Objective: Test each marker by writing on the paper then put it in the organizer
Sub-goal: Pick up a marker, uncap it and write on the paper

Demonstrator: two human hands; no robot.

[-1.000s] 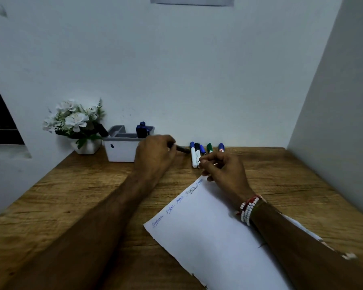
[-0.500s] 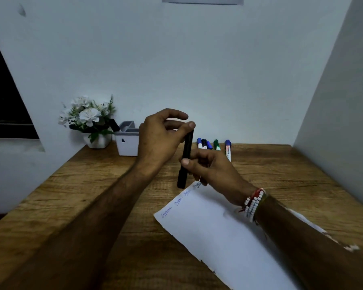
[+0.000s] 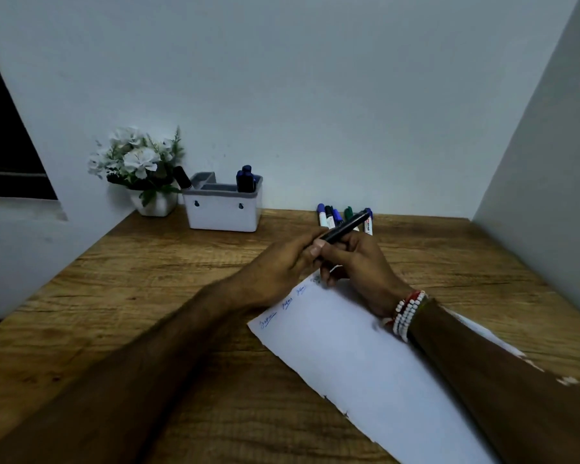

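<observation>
A black marker (image 3: pixel 347 226) lies slanted in my right hand (image 3: pixel 359 269), its back end pointing up and to the right. My left hand (image 3: pixel 282 266) meets it at the lower end, fingers pinched on the marker there. Both hands hover over the top corner of the white paper (image 3: pixel 365 363), which bears several small written words. Several loose markers (image 3: pixel 330 217) lie in a row at the back of the table, behind my hands. The white organizer (image 3: pixel 223 212) stands at the back left with dark blue markers (image 3: pixel 245 178) upright in it.
A white pot of white flowers (image 3: pixel 138 165) stands left of the organizer against the wall. The wooden table (image 3: pixel 131 296) ends at walls behind and to the right. A dark opening is at the far left.
My left hand took the black marker from the row, lifted it upright, then brought it down over the paper. My right hand now grips it and it lies slanted instead of vertical.
</observation>
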